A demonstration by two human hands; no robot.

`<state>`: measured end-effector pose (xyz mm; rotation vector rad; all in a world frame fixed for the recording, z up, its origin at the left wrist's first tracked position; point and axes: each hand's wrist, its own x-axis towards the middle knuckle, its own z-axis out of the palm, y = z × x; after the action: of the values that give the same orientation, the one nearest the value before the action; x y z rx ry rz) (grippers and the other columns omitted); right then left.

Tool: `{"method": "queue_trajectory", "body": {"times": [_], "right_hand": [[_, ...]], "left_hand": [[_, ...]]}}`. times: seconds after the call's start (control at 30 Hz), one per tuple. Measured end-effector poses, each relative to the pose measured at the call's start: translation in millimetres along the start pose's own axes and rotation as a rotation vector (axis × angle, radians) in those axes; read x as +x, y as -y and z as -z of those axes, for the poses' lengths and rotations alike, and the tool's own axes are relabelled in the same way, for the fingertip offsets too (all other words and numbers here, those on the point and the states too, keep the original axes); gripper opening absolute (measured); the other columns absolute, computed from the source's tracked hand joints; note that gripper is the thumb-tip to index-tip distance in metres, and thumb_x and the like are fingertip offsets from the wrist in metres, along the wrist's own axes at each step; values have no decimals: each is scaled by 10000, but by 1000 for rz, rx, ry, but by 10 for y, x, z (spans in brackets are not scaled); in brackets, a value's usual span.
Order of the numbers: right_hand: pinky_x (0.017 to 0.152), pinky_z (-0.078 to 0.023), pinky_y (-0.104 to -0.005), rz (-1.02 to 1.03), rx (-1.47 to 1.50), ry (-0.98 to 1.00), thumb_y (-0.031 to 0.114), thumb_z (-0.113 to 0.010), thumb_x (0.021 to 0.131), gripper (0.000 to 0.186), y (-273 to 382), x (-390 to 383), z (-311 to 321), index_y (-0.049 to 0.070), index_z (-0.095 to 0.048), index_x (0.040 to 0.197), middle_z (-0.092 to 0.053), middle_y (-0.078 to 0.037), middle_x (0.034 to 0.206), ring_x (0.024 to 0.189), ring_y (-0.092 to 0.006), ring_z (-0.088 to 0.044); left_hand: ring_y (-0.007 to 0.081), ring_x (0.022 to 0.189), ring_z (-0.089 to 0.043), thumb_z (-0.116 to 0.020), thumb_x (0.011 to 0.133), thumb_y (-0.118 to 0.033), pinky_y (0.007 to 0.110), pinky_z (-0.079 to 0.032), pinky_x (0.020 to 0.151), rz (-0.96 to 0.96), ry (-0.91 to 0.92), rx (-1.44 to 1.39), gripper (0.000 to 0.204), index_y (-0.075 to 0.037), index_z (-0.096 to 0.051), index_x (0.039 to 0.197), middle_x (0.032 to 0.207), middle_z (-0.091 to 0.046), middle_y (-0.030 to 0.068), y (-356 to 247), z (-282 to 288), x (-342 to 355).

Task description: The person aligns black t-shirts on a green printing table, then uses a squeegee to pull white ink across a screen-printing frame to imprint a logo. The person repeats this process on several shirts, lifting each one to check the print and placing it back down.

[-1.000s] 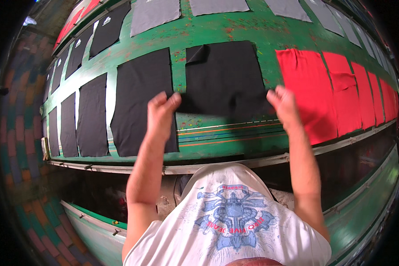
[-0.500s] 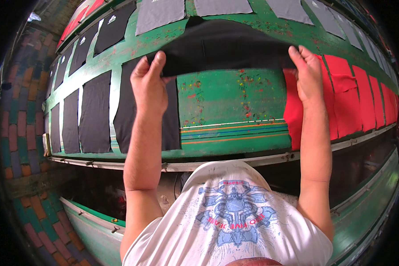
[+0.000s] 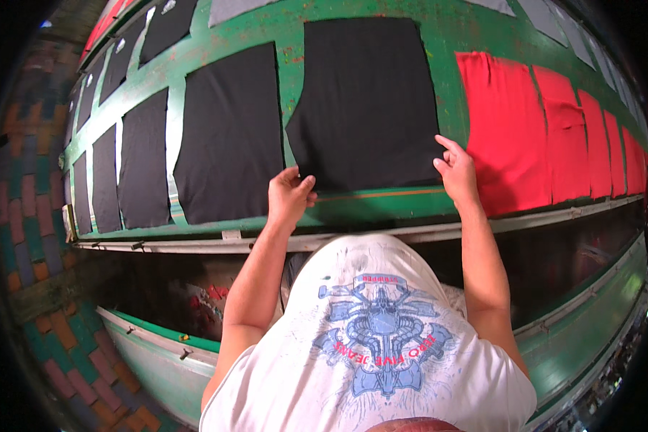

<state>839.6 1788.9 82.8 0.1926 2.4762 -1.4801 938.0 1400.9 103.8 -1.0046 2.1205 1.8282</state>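
A black cut fabric panel [image 3: 367, 108] lies nearly flat on the green table [image 3: 353, 209], between another black panel [image 3: 230, 137] on the left and a red panel [image 3: 507, 137] on the right. At its near left corner is my left hand [image 3: 290, 199], thumb and forefinger slightly apart, the other fingers partly curled. My right hand [image 3: 457, 174] is beside the near right edge, its forefinger stretched out and its thumb apart from it. Neither hand grips the cloth.
More black panels [image 3: 144, 158] run along the left, and several red ones [image 3: 565, 133] continue rightward. Grey panels [image 3: 547, 25] lie along the far side. A metal rail [image 3: 403, 232] edges the table in front of me. Behind me stands another green table [image 3: 158, 371].
The black panel was stretched in the air between both hands; now it is laid on the table and released. Both hands have come down nearer to me and closer together.
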Motion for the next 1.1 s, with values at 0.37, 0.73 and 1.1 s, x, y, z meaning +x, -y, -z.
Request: {"method": "queue_trajectory", "body": {"times": [0.37,0.73,1.1], "right_hand": [[782,-630,-330,-103,-95,161,-36,-711,1039,223,-52,-176,69,9,-824,1227,-823,-79,993,841,-147,-761],[706,-567,-323,-61,-122,163,28,-785,1018,144,-58,-339,132,9,-828,1153,-789,-52,889,751,-118,-704],[688,-554,-332,-74,-191,192,57,-810,1006,127,-135,-482,184,41,-840,1128,-767,-66,823,726,-130,-689]], "left_hand": [[128,732,-739,-839,1018,-58,295,-624,604,14,17,182,607,117,-598,1547,1007,-780,122,31,128,-43],[120,750,-716,-850,1010,-99,297,-579,659,-52,-5,296,545,96,-665,1484,927,-774,87,123,143,-223],[114,784,-695,-853,983,-75,305,-567,732,-101,-24,365,587,56,-658,1521,929,-782,80,386,220,-288]]}}
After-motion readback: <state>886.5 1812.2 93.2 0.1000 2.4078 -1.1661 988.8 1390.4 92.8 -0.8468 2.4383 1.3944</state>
